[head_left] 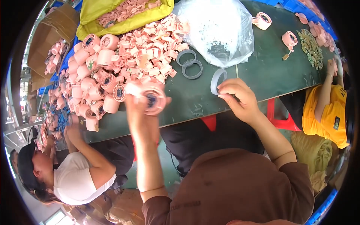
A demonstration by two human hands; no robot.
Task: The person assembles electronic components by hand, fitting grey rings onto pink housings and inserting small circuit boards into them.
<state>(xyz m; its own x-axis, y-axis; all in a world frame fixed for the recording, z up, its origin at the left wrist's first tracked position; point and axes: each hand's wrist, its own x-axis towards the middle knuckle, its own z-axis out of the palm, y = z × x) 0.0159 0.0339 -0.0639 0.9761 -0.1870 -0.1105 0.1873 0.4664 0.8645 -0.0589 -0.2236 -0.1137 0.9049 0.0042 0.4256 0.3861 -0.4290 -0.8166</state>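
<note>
My left hand (140,116) is wrapped round a pink round plastic housing (153,98) with a dark part in its middle; both are smeared by motion. To the right, my right hand (240,98) pinches a grey ring (216,81) between thumb and fingers, holding it on edge above the green table (180,107). Two more grey rings, one (186,57) overlapping the other (192,70), lie flat on the table between my hands and farther back. Left of my left hand is a heap of similar pink housings (88,84).
Small pink plastic pieces (150,47) are piled behind my left hand, near a yellow cloth-lined container (127,20). A clear plastic bag (213,32) of small parts lies at the back. Two housings (289,39) and small electronic parts (310,48) are farther right. Co-workers sit on both sides.
</note>
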